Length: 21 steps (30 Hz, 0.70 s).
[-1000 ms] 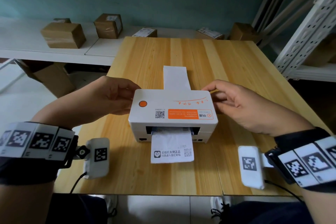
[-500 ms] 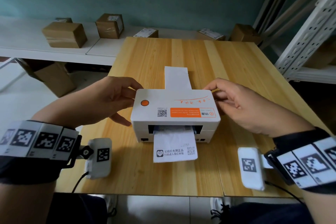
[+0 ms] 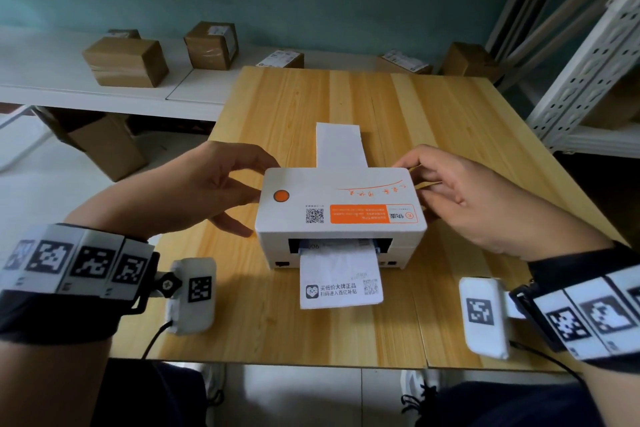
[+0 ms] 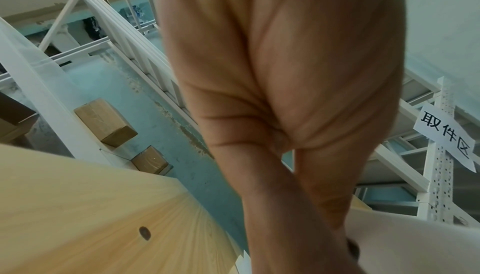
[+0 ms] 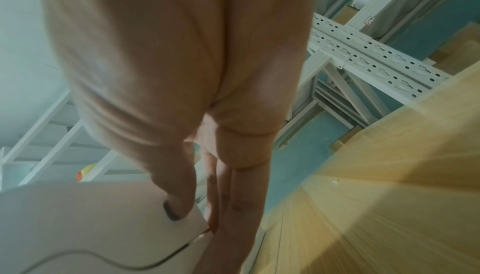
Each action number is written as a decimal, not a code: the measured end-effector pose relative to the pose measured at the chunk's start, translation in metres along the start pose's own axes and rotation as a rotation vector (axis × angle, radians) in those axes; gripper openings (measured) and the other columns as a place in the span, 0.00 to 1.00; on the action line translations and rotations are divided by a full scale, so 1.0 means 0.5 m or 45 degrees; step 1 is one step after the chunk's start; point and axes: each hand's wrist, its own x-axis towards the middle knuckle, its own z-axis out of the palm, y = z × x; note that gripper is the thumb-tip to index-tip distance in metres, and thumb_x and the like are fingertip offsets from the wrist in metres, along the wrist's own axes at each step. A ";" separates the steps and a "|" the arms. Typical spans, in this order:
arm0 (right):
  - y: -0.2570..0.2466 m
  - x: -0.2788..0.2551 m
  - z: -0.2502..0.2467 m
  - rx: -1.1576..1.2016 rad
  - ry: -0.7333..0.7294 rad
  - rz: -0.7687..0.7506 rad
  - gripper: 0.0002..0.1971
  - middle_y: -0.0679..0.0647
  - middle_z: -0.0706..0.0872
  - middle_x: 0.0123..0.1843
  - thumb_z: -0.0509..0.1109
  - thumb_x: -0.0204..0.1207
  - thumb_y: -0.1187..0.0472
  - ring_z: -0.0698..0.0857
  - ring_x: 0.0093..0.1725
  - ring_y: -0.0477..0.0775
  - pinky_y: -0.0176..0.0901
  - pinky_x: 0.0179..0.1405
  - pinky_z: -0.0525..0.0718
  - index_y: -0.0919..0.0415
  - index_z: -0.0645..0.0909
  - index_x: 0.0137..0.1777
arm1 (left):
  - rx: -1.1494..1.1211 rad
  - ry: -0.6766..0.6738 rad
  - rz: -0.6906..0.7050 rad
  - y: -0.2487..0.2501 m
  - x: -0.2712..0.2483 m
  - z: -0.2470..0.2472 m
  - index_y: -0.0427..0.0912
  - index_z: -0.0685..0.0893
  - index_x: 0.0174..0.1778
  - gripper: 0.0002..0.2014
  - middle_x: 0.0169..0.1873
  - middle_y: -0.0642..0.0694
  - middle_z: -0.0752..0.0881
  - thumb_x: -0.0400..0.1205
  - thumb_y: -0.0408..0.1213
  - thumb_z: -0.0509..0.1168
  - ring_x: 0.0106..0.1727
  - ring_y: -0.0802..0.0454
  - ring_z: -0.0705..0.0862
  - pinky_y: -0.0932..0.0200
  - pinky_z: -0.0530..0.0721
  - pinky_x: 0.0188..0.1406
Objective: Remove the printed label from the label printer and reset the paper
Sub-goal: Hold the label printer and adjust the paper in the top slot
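Note:
A white label printer [image 3: 341,215] with an orange button stands in the middle of the wooden table [image 3: 467,121]. A printed label [image 3: 341,279] hangs out of its front slot onto the table. A blank paper strip [image 3: 341,146] lies behind it. My left hand [image 3: 242,198] holds the printer's left side, fingers at the top edge and thumb lower down. My right hand [image 3: 426,187] holds the right side. In the right wrist view the thumb [image 5: 174,206] sits on the printer's lid [image 5: 91,217] and the fingers lie along its side. In the left wrist view a fingertip [image 4: 353,249] touches the casing [image 4: 415,243].
Cardboard boxes [image 3: 126,61] stand on a white shelf behind the table, and another box [image 3: 104,146] sits on the floor at the left. A white metal rack [image 3: 588,62] rises at the right. A paper sign [image 4: 446,136] hangs on a rack post.
My left thumb has spread downward beside the printer's lower left side. Both hands stay at the printer's sides, and the label still hangs from the slot.

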 end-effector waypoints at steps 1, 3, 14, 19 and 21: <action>-0.001 -0.001 0.000 -0.021 0.002 -0.007 0.17 0.32 0.84 0.59 0.60 0.86 0.68 0.78 0.63 0.22 0.25 0.55 0.83 0.46 0.76 0.66 | 0.001 -0.002 0.000 -0.001 0.000 -0.001 0.49 0.86 0.61 0.16 0.59 0.58 0.91 0.85 0.25 0.64 0.55 0.59 0.92 0.55 0.94 0.35; -0.004 -0.002 0.000 -0.052 0.007 -0.017 0.17 0.32 0.84 0.60 0.60 0.86 0.68 0.78 0.63 0.23 0.26 0.56 0.84 0.46 0.76 0.66 | 0.010 0.004 -0.009 -0.001 -0.001 -0.002 0.50 0.86 0.60 0.15 0.58 0.57 0.92 0.84 0.26 0.65 0.56 0.59 0.92 0.55 0.94 0.35; -0.006 -0.016 -0.002 0.076 -0.007 -0.007 0.18 0.29 0.87 0.55 0.61 0.85 0.68 0.84 0.59 0.26 0.32 0.56 0.86 0.43 0.76 0.64 | -0.059 0.056 0.047 -0.004 0.006 -0.001 0.50 0.85 0.56 0.13 0.47 0.57 0.96 0.83 0.26 0.66 0.49 0.61 0.94 0.67 0.91 0.44; -0.001 -0.016 -0.001 0.272 0.025 -0.014 0.17 0.40 0.90 0.55 0.64 0.81 0.76 0.89 0.58 0.38 0.33 0.58 0.86 0.53 0.80 0.60 | 0.012 0.082 0.222 -0.003 -0.005 -0.010 0.47 0.90 0.54 0.15 0.50 0.56 0.95 0.78 0.23 0.72 0.52 0.62 0.93 0.66 0.90 0.53; -0.001 -0.018 -0.010 0.337 0.013 -0.025 0.16 0.46 0.90 0.56 0.68 0.79 0.74 0.89 0.60 0.43 0.43 0.60 0.88 0.53 0.81 0.60 | 0.009 0.093 0.259 0.002 -0.010 -0.011 0.47 0.90 0.54 0.14 0.50 0.57 0.95 0.76 0.25 0.73 0.52 0.62 0.93 0.67 0.90 0.52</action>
